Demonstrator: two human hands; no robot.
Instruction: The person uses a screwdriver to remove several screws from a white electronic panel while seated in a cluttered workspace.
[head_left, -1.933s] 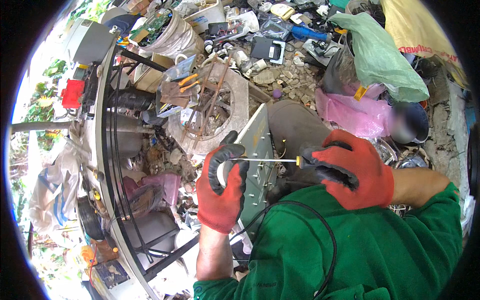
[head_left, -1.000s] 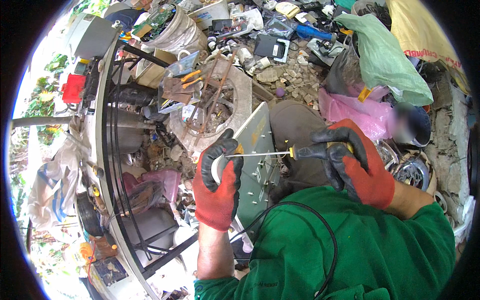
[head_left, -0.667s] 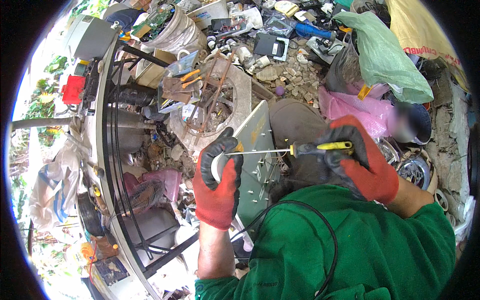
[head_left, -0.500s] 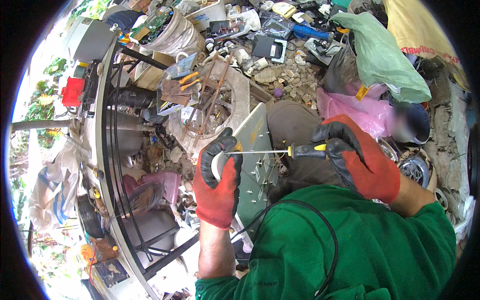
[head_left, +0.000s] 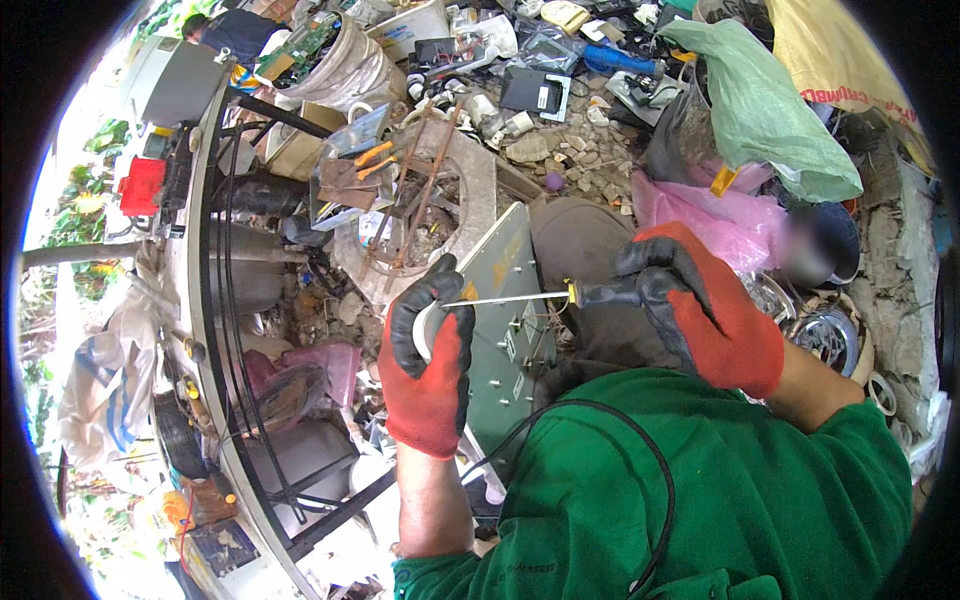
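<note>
My left hand (head_left: 425, 380), in a red glove with black palm and fingers, is closed on a white rounded piece (head_left: 424, 332) whose curved edge shows. The piece's underside is hidden by the fingers. My right hand (head_left: 715, 315), gloved alike, grips the dark handle of a screwdriver (head_left: 515, 299). Its thin metal shaft points left, and the tip meets the white piece near my left fingertips. Just behind the shaft a grey-green panel (head_left: 485, 405) with several small pins leans upright against my leg (head_left: 580, 245).
A metal frame (head_left: 205, 290) with black bars stands on the left. Beyond my hands lie an octagonal concrete-like ring (head_left: 480, 190) holding scrap, a bucket of circuit boards (head_left: 345, 75) and rubble. Pink bubble wrap (head_left: 700, 215) and a green sack (head_left: 765, 110) lie to the right.
Both hands have shifted slightly left with the screwdriver and white piece. The screwdriver's handle end has risen a little, and my right fingers now cover more of the handle.
</note>
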